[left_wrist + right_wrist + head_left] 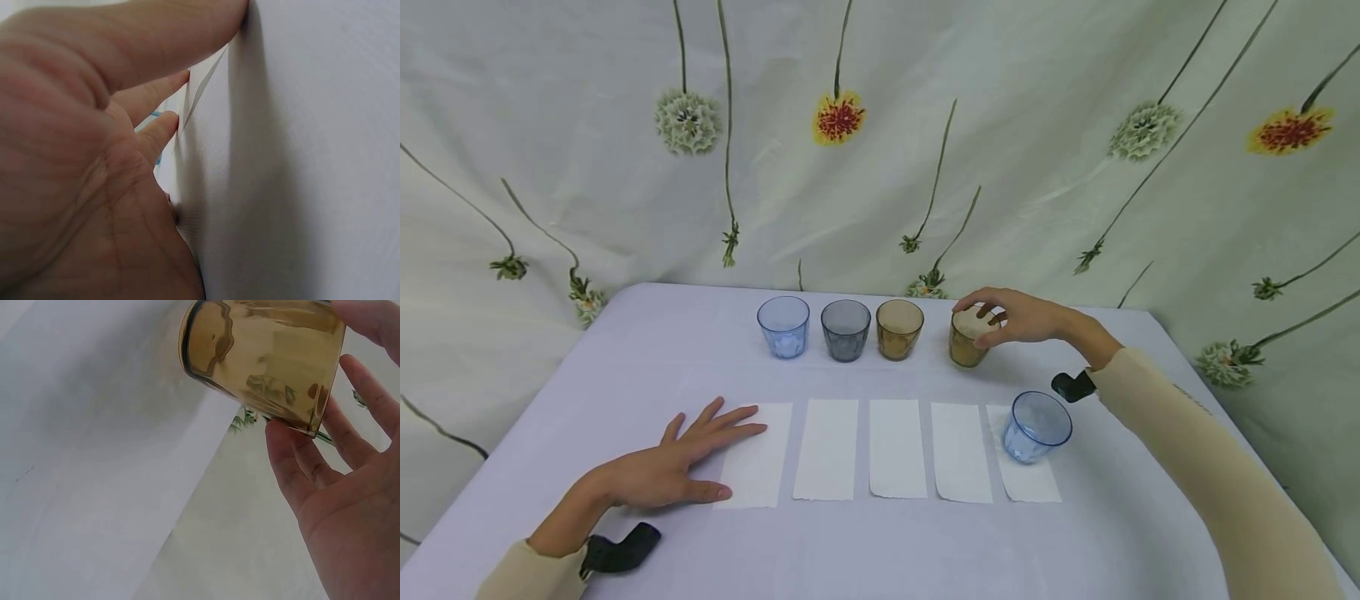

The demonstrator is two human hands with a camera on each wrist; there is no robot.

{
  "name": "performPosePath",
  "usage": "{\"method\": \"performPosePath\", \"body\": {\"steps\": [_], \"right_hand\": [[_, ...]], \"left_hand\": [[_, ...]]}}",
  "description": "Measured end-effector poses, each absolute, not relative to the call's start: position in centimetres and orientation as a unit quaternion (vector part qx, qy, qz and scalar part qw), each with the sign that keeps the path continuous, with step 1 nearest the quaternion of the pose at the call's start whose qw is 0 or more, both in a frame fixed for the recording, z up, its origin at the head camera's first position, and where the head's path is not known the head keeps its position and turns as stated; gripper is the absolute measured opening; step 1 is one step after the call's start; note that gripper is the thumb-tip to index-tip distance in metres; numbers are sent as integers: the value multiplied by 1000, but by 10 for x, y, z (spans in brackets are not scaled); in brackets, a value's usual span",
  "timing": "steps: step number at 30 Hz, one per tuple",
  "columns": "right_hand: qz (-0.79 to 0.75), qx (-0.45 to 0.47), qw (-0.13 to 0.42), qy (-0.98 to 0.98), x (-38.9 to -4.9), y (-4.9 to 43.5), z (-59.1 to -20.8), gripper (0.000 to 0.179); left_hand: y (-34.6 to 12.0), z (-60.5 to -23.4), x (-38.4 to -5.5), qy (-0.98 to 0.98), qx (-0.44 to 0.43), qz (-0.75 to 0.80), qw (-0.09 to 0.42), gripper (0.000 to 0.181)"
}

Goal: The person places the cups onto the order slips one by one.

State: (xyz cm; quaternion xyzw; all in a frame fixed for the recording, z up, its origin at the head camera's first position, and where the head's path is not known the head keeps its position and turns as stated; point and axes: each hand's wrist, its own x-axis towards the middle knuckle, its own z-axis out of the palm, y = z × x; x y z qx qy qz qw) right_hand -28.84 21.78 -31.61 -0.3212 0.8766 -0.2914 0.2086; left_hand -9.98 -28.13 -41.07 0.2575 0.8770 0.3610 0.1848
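My right hand [1021, 319] grips an amber glass [966, 348] near its rim, at the back right of the table. The right wrist view shows thumb and fingers around the open end of this glass [269, 362], with its base toward the white cloth. Spread out flat, my left hand [673, 467] rests at the front left. Its fingertips and thumb lie over the leftmost white paper [763, 458]. In the left wrist view the left palm [94, 206] stands close over the cloth, and nothing is held in it.
Left of the held glass stand a blue glass [785, 333], a grey glass [846, 336] and another amber glass [898, 335]. A second blue glass [1036, 429] stands on the rightmost paper [1032, 483]. Several papers lie in a row. Behind the table hangs a floral curtain [880, 192].
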Motion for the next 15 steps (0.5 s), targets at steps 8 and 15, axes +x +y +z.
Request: {"method": "performPosePath", "body": {"steps": [8, 15], "right_hand": [[-289, -331, 206, 874, -276, 216, -311, 62], [-285, -362, 207, 863, -269, 214, -312, 60]], "left_hand": [[-281, -407, -101, 877, 256, 357, 192, 72], [-281, -407, -100, 877, 261, 360, 181, 71]]}}
